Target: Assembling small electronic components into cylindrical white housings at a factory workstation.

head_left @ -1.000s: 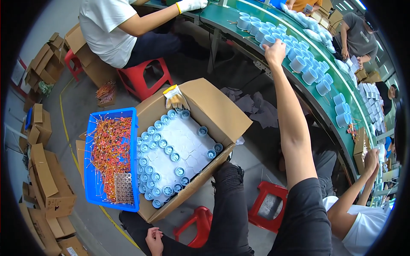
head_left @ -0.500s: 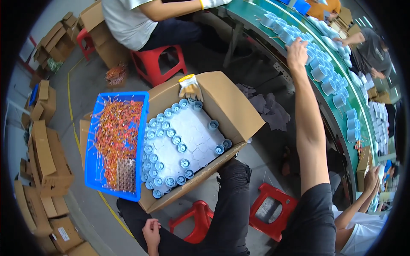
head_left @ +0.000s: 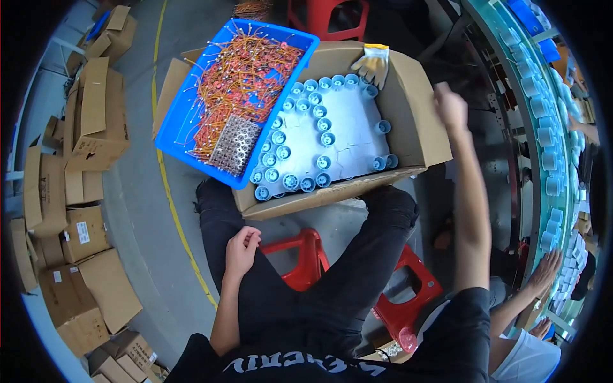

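Observation:
My right hand (head_left: 451, 106) is raised beside the right flap of a cardboard box (head_left: 332, 193), smeared by motion, and any small thing in it cannot be made out. My left hand (head_left: 241, 249) lies on my thigh with its fingers curled in; nothing shows in it. Inside the box, several light blue round plastic cups (head_left: 327, 138) stand along the sides and in rows on a white layer (head_left: 348, 140). Across the box's left side rests a tilted blue tray (head_left: 172, 127) of orange wires with small red parts (head_left: 239, 76) and a metal perforated block (head_left: 235, 145).
A work glove (head_left: 372, 66) hangs over the box's far edge. At right, a green conveyor (head_left: 520, 115) carries rows of larger blue cups (head_left: 544, 136); a co-worker's hand (head_left: 544, 271) is beside it. Red stools (head_left: 408, 290) stand below, and cardboard boxes (head_left: 99, 121) line the left.
My right hand has left the blue cups on the conveyor and come back toward the box. The view has shifted, so the box and tray appear higher. My left hand stays by my thigh.

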The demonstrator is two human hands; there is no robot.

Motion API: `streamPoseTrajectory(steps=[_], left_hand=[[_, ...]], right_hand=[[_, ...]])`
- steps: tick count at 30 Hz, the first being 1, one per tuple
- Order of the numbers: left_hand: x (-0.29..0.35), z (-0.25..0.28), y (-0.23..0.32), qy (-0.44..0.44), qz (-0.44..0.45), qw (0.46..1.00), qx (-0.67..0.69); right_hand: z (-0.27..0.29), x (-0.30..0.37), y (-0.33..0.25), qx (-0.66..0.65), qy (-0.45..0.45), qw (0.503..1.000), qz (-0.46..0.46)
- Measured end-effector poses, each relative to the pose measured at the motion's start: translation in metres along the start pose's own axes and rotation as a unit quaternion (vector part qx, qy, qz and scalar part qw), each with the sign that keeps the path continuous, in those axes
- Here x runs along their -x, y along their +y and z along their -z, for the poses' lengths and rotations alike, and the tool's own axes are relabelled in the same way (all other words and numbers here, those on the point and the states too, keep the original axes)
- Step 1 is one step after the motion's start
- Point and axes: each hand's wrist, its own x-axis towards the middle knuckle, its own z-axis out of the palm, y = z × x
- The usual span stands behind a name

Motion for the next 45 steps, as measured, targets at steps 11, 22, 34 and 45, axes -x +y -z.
streamPoseTrajectory(steps=[11, 22, 34, 45], left_hand=[[0.015, 0.025, -0.002, 0.021, 0.042, 0.991, 0.128], [0.014, 0.030, -0.005, 0.017, 0.035, 0.980, 0.197], [-0.024, 0.028, 0.005, 0.009, 0.062, 0.781, 0.622], [-0.024, 0.023, -0.031, 0.001, 0.080, 0.780, 0.621]], right_hand=[[-0.231, 0.074, -0.271, -0.060, -0.383, 0.922, 0.003], [-0.159, 0.084, -0.238, -0.206, -0.228, 0.951, -0.004], [0.106, 0.172, -0.406, -0.511, -0.293, 0.779, 0.215], [-0.023, -0.013, -0.432, 0.146, -0.122, 0.964, 0.185]])
